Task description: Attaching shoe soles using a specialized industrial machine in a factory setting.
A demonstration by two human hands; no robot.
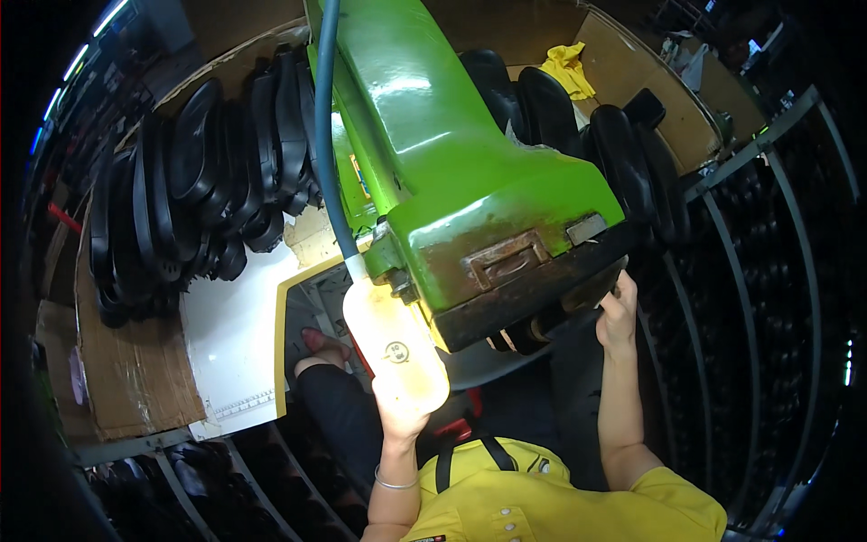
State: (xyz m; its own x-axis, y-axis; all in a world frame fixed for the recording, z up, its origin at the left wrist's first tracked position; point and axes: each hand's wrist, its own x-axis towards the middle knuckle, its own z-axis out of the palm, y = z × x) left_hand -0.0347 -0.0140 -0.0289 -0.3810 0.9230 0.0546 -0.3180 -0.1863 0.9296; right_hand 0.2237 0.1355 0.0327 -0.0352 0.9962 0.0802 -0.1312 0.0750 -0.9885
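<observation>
A big green machine head (470,181) fills the middle, its lower front edge dark and rusty. Under its right end, my right hand (617,312) is closed on the end of a dark piece (596,287) that looks like a black shoe sole; the machine covers most of it. A glowing white lamp (397,348) on a blue-grey flexible tube hangs at the machine's left side. My left hand (402,415) is just below and behind this lamp, which hides its fingers, so I cannot see whether it holds anything.
Many black shoe soles (199,154) stand packed in a cardboard box at the left, over a white tabletop (230,334) with a yellow edge. More soles (623,154) and a yellow cloth (567,70) lie in a box at the back right. Metal racks (722,244) line the right side.
</observation>
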